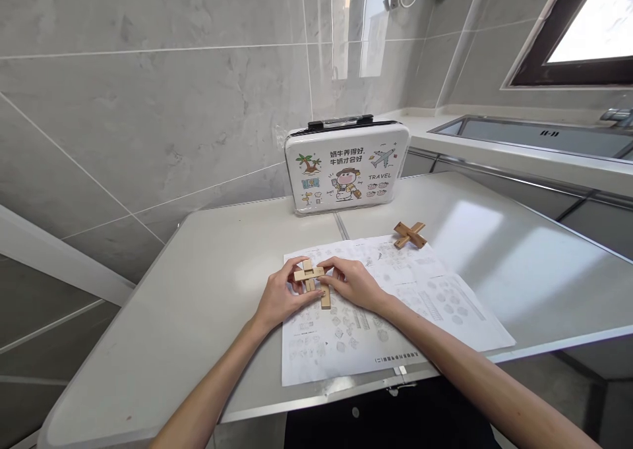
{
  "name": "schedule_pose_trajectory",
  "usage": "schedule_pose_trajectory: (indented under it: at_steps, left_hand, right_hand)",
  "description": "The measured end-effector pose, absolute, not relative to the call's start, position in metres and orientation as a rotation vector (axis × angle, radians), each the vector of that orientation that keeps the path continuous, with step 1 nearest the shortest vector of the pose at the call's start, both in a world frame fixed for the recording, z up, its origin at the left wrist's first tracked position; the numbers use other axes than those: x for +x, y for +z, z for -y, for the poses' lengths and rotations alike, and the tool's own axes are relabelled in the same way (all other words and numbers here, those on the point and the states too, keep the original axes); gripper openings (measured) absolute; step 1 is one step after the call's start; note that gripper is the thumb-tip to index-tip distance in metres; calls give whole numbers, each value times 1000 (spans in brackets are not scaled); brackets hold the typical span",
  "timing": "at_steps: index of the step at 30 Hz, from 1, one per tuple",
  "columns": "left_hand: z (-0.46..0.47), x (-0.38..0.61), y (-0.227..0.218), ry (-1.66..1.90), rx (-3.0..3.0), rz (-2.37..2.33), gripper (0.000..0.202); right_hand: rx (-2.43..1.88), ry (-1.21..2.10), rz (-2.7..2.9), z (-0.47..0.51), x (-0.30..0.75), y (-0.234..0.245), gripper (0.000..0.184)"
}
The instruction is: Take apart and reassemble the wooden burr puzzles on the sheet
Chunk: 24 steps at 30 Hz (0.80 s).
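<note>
Over the printed sheet, light wooden puzzle pieces fitted crosswise are held between both hands. My left hand is closed on their left side, its thumb reaching along the lower front. From the right, my right hand pinches the end of the crossing piece with its fingertips. A notch shows in the upper face of that piece. Just below the right fingertips is a separate light wooden puzzle piece; whether a finger touches it I cannot tell. Farther right, a darker wooden cross puzzle rests near the sheet's upper edge.
A white cartoon-printed case with a black handle stands upright at the back of the white table. Behind it rises a grey tiled wall. To the right is a counter with a sink, below a window.
</note>
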<state>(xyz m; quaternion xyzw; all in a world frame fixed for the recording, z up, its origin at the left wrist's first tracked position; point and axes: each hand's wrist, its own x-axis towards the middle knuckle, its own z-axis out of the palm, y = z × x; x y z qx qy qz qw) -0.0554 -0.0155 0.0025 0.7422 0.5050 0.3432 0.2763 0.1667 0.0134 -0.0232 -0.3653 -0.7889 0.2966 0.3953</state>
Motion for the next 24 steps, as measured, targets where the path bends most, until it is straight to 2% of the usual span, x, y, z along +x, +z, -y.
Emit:
schedule_pose_trajectory:
  at_steps: [9,24]
  left_hand:
    - [15,-53,4,952,2022,-1304,66]
    - [11,-49,4,991,1690,-1374,69]
  right_hand:
    - [-970,668,2022,-15,167,-24,13]
    - [-1083,722,1985,-21,169,-22,19]
